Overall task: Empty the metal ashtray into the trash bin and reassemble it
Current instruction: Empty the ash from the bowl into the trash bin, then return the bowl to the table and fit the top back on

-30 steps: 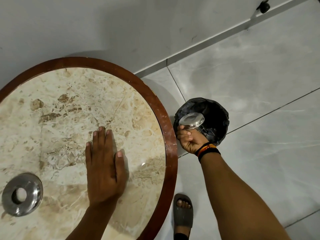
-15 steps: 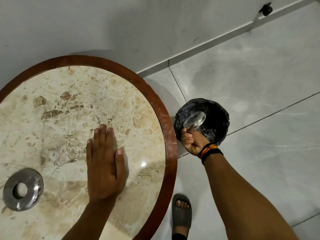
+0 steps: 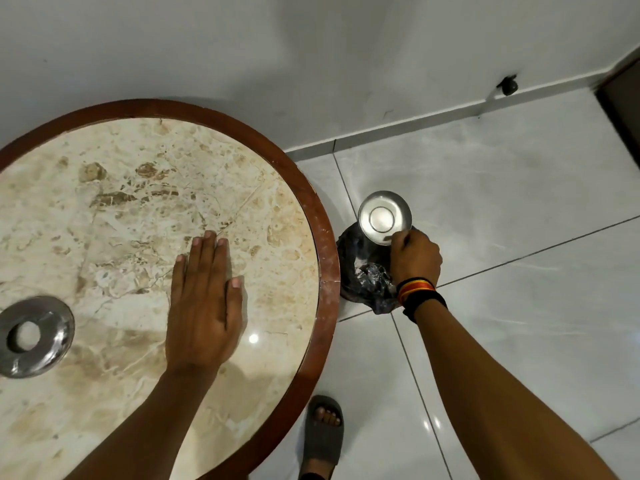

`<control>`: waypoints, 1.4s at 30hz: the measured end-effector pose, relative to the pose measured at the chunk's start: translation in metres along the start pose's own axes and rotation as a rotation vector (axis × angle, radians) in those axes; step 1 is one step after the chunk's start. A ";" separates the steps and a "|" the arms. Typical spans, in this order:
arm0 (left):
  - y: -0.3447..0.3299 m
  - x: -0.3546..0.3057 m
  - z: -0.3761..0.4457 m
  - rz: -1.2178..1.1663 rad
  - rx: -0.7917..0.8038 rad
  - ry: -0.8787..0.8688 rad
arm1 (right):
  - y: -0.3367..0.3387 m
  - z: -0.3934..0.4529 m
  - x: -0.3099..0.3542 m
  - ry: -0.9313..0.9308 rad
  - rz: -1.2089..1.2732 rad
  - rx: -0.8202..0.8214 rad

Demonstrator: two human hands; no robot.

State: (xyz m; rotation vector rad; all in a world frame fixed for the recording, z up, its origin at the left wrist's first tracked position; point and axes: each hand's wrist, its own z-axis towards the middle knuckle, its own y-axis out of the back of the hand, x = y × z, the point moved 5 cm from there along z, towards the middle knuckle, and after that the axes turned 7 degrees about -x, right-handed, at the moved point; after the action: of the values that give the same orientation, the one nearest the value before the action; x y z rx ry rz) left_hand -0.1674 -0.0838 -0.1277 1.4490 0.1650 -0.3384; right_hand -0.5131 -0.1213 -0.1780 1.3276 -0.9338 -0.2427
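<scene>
Ashtray bowl [image 3: 385, 217] is held up over the trash bin [image 3: 363, 271], pinched at its near rim by the right hand [image 3: 415, 258], whose fingers are curled shut on the metal edge. The bowl's round face with its raised centre ring is turned toward the camera, and it's shiny enough that whether that's the inside or the underside can't really be told. The bin is lined with a black bag and is set on the floor just beside the worktop [image 3: 313, 216], partly hidden under the bowl and the hand.

Over on the worktop (round, beige marble with a reddish-brown wooden rim), the left hand [image 3: 204, 306] is laid flat, palm down, fingers straight and close together with the thumb out to the side. Nothing is gripped by it. The ashtray's other piece, the metal lid [image 3: 34, 336] with the round hole in the middle, is left lying flat near the worktop's left edge, well apart from the left hand.

A stack of wristbands [image 3: 417, 293] in black, red and yellow is worn on the right wrist. A foot in a grey sandal [image 3: 323, 434] is seen on the white tiled floor [image 3: 519, 202] close to the worktop's near edge. A small black door stopper [image 3: 509, 85] is fixed low on the wall at the far right.
</scene>
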 end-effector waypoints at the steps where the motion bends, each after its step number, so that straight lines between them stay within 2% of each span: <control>1: -0.001 0.001 0.000 0.003 0.000 -0.002 | 0.006 -0.001 0.005 0.032 -0.004 -0.019; 7: 0.001 0.007 -0.003 0.000 -0.019 0.009 | 0.034 -0.022 0.058 0.202 -0.021 -0.035; 13: 0.012 0.009 -0.001 -0.080 -0.015 0.035 | 0.033 -0.056 0.123 0.344 0.019 0.046; 17: 0.044 0.038 -0.005 -0.077 -0.084 0.114 | 0.028 -0.091 0.170 0.438 -0.006 0.082; 23: 0.074 0.085 -0.020 -0.083 -0.083 0.162 | 0.006 -0.147 0.213 0.518 -0.090 0.168; 26: 0.074 0.088 -0.021 -0.091 -0.077 0.146 | -0.007 -0.159 0.214 0.434 -0.048 0.250; 31: 0.076 0.106 -0.027 -0.127 -0.098 0.159 | -0.028 -0.188 0.217 0.436 -0.062 0.337; 42: 0.077 0.122 -0.030 -0.101 -0.100 0.174 | -0.046 -0.210 0.220 0.487 -0.155 0.371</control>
State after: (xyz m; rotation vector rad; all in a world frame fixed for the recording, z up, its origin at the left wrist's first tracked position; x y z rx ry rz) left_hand -0.0252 -0.0627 -0.0969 1.3733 0.3916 -0.2824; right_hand -0.2124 -0.1249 -0.1128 1.7039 -0.4744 0.1440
